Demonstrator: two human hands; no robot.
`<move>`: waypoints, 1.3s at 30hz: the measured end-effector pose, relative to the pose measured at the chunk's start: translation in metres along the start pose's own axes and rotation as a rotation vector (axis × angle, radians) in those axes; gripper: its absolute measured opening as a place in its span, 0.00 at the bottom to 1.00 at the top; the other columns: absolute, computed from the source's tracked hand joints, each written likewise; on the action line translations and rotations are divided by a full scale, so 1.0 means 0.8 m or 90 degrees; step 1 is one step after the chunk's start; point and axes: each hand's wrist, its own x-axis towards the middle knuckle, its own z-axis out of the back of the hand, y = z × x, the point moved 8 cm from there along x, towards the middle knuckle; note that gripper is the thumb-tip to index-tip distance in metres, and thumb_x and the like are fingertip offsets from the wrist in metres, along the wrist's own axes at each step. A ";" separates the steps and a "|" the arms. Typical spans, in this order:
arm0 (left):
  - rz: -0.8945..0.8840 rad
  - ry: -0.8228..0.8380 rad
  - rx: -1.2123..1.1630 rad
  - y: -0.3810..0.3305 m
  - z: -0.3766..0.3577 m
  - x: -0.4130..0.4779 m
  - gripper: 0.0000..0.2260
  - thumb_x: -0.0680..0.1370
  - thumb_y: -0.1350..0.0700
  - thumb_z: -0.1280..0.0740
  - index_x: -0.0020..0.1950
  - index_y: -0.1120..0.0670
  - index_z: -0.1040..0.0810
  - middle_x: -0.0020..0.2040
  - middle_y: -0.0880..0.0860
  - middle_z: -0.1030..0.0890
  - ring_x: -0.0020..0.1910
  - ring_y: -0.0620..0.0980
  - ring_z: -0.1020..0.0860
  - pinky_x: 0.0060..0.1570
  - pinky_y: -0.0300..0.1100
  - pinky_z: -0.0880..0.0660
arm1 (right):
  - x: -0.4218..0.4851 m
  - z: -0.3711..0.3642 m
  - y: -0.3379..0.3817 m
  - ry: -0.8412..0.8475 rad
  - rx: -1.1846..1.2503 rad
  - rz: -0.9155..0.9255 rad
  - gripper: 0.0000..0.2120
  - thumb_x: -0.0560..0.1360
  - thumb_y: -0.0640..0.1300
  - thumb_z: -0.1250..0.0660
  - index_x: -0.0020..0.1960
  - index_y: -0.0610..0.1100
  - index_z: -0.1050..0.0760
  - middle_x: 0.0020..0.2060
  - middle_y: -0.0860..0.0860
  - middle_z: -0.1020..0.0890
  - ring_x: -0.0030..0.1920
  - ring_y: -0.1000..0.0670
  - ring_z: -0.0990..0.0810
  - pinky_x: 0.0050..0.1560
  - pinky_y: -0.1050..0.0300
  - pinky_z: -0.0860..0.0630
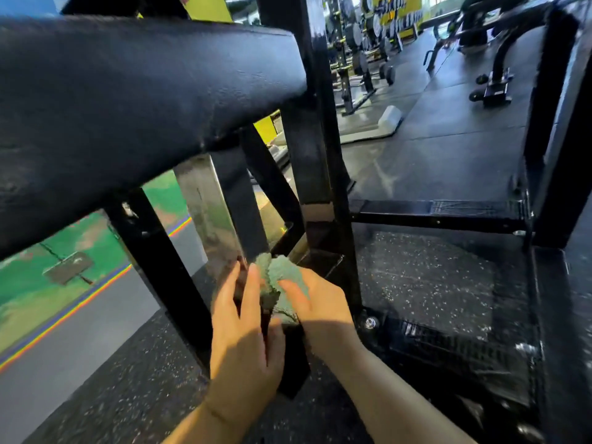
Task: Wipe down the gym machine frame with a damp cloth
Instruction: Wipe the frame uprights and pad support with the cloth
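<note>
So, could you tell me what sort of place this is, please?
Almost certainly a gym: racks of weight plates stand at the back, the right hand holds a cloth against a black frame under a padded rest, and the floor is speckled rubber.

I see nubby terry cloth in the grip, glossy painted metal frame just above, matt grained pad overhead.
</note>
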 end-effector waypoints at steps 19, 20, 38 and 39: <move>-0.070 0.027 0.051 0.009 -0.044 -0.037 0.21 0.81 0.48 0.50 0.70 0.58 0.36 0.70 0.60 0.39 0.77 0.49 0.53 0.74 0.40 0.52 | 0.121 0.010 -0.075 0.200 -0.524 0.064 0.17 0.82 0.49 0.45 0.69 0.51 0.28 0.66 0.51 0.24 0.65 0.48 0.27 0.64 0.53 0.31; -0.069 0.029 0.049 0.009 -0.045 -0.040 0.22 0.81 0.48 0.50 0.70 0.58 0.37 0.71 0.59 0.40 0.77 0.48 0.53 0.74 0.40 0.52 | 0.124 0.014 -0.080 0.161 -0.511 0.045 0.17 0.82 0.49 0.44 0.69 0.52 0.27 0.66 0.53 0.25 0.66 0.50 0.27 0.64 0.55 0.32; -0.248 0.168 0.097 -0.043 -0.064 -0.046 0.22 0.68 0.56 0.39 0.62 0.53 0.28 0.64 0.55 0.32 0.68 0.57 0.36 0.74 0.50 0.46 | -0.012 -0.042 -0.179 -0.141 0.021 -0.076 0.32 0.75 0.55 0.43 0.75 0.42 0.41 0.74 0.43 0.38 0.76 0.43 0.42 0.75 0.43 0.45; -0.276 0.222 0.124 -0.045 -0.075 -0.040 0.21 0.68 0.56 0.37 0.61 0.54 0.26 0.63 0.55 0.30 0.65 0.56 0.32 0.72 0.52 0.40 | 0.000 -0.024 -0.169 -0.174 -0.032 -0.077 0.32 0.76 0.55 0.44 0.77 0.45 0.44 0.76 0.46 0.41 0.76 0.47 0.43 0.75 0.46 0.44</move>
